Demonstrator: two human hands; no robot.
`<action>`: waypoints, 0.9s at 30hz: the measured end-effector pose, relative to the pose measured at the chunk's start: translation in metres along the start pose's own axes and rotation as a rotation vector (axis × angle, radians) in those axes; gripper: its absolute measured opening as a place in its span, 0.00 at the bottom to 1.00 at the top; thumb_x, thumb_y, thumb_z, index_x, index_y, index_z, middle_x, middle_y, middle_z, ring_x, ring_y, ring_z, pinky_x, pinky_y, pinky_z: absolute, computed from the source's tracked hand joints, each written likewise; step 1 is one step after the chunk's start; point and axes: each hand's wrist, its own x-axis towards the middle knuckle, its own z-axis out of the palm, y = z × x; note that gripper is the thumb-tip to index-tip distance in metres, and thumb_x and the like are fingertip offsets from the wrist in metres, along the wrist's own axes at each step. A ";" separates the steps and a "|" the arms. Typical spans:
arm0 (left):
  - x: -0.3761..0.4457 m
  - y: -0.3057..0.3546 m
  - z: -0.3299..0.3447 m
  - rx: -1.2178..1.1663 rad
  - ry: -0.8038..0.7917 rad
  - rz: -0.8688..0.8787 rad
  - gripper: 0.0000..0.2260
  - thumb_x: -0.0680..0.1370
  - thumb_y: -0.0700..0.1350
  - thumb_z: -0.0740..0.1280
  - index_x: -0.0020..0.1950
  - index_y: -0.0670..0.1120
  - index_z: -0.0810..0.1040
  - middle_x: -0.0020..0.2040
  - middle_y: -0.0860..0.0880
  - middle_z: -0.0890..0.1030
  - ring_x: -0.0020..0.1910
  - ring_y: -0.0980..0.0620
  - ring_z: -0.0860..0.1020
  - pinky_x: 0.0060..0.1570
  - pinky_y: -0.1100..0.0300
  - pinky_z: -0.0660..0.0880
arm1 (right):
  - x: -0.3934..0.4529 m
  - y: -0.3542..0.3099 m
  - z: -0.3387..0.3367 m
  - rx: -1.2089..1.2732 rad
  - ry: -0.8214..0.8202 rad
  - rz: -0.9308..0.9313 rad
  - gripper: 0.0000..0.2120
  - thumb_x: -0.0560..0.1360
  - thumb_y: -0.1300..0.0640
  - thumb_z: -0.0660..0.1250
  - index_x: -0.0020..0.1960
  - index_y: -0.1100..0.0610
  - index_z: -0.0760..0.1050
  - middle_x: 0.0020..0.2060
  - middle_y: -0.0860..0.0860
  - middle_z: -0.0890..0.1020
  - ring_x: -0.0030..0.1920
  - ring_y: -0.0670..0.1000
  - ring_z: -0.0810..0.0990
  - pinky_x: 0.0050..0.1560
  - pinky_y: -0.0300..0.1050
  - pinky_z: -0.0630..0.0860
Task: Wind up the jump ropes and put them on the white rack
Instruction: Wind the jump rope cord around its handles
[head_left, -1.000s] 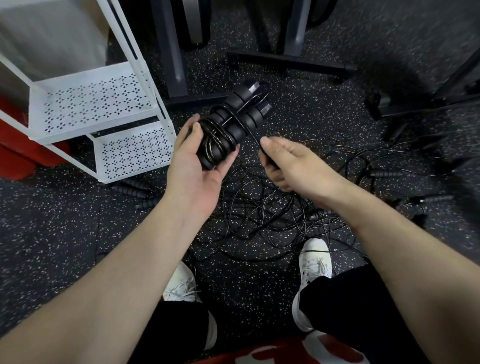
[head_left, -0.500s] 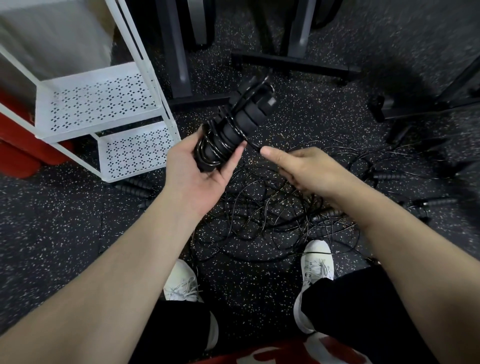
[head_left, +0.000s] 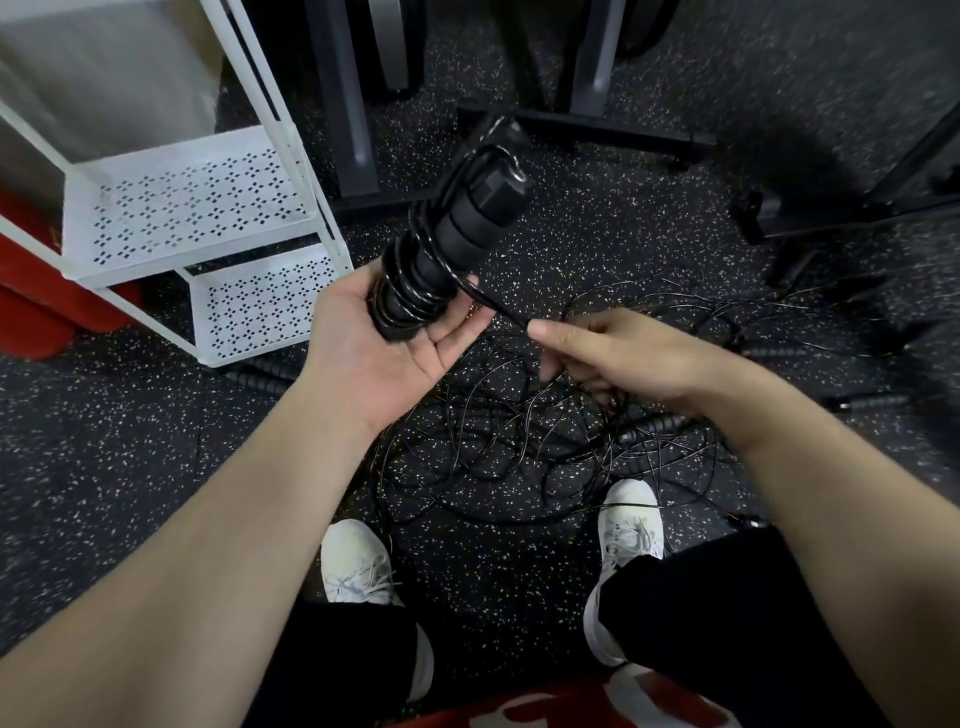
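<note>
My left hand (head_left: 384, 353) holds a pair of black jump rope handles (head_left: 457, 228) side by side, palm up, with thin black cord wound round them. A free stretch of that cord (head_left: 493, 304) runs from the bundle down to my right hand (head_left: 618, 358), which pinches it between thumb and fingers. A tangle of more black ropes (head_left: 524, 441) lies on the floor under both hands. The white rack (head_left: 202, 202), with perforated shelves, stands at the upper left, just left of the bundle.
Loose black handles lie on the speckled rubber floor at the right (head_left: 774, 353) and beside the rack's foot (head_left: 265, 371). Dark metal equipment legs (head_left: 587, 124) stand behind. A red object (head_left: 36, 312) sits behind the rack. My white shoes (head_left: 631, 519) are below.
The handle bundle has tilted more upright in my left hand and more cord lies round it. My right hand has moved slightly down and right, keeping the cord taut.
</note>
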 end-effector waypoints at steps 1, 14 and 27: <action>0.000 -0.001 0.000 -0.009 -0.005 -0.005 0.15 0.83 0.48 0.57 0.56 0.41 0.80 0.47 0.41 0.86 0.42 0.45 0.86 0.49 0.44 0.84 | 0.001 0.000 0.000 -0.036 0.059 0.024 0.31 0.64 0.23 0.64 0.40 0.52 0.80 0.28 0.45 0.68 0.30 0.47 0.69 0.39 0.44 0.71; -0.005 -0.001 -0.004 0.276 -0.312 -0.313 0.15 0.75 0.45 0.65 0.51 0.39 0.87 0.59 0.31 0.81 0.51 0.26 0.83 0.45 0.39 0.84 | -0.003 -0.004 0.000 0.190 0.186 0.017 0.23 0.59 0.35 0.78 0.36 0.52 0.75 0.25 0.38 0.78 0.31 0.39 0.71 0.38 0.41 0.65; -0.007 -0.002 0.002 0.302 -0.288 -0.260 0.10 0.74 0.45 0.65 0.47 0.41 0.84 0.50 0.36 0.84 0.46 0.35 0.84 0.47 0.34 0.82 | 0.000 0.002 0.001 0.238 0.197 -0.108 0.12 0.51 0.46 0.75 0.30 0.50 0.80 0.28 0.39 0.81 0.38 0.44 0.76 0.43 0.42 0.68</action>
